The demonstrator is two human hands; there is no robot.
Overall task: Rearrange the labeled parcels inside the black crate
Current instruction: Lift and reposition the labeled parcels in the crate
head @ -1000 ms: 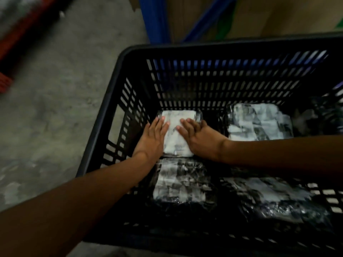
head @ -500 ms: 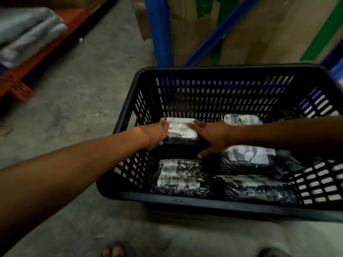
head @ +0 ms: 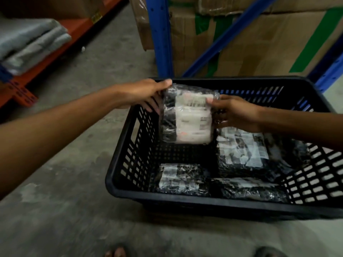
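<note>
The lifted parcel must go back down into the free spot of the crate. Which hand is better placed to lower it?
Probably the left hand. It grips the lifted parcel on the side above the bare floor of the black crate. The right hand hangs over a lying parcel.

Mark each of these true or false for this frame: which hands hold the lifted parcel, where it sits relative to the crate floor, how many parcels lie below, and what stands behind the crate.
1. Both hands hold the lifted parcel. True: the left hand grips its left edge and the right hand its right edge.
2. The lifted parcel rests flat on the crate floor. False: it is held up, label facing the camera, above the black crate.
3. The crate is otherwise empty. False: at least three wrapped parcels lie on its floor.
4. Cardboard boxes stand behind a blue rack post. True.
</note>
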